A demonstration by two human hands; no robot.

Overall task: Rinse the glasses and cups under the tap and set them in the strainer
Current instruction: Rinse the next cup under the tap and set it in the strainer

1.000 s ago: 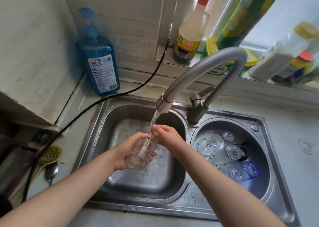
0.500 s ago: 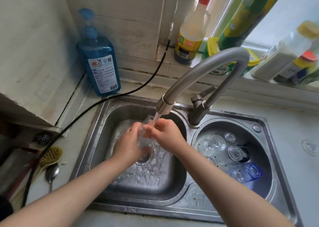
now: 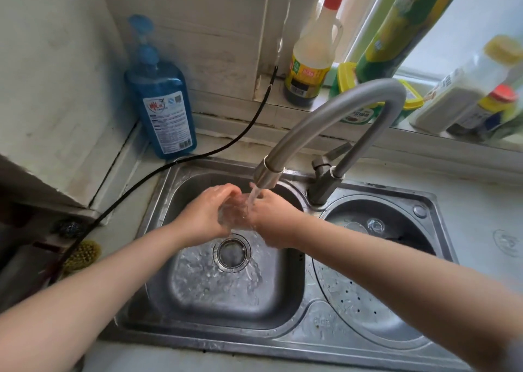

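A clear glass [image 3: 233, 216] sits between my hands under the running tap [image 3: 266, 177], over the left sink basin [image 3: 226, 286]. My left hand [image 3: 206, 216] curls round the glass from the left. My right hand [image 3: 271, 218] grips it from the right, with water running over the fingers. The round metal strainer [image 3: 368, 301] fills the right basin. Two clear glasses [image 3: 375, 225] show at its far side; my right forearm hides the rest of what lies in it.
A blue soap bottle [image 3: 164, 111] stands at the back left by the wall. A black cable [image 3: 198, 156] runs along the sink's rim. Sauce bottles [image 3: 311, 60] line the window sill. A yellow brush [image 3: 82, 254] lies left of the sink.
Both hands lifted the glass from low over the drain up close under the spout. The drain now shows beneath them. My right forearm now covers most of the glasses in the strainer.
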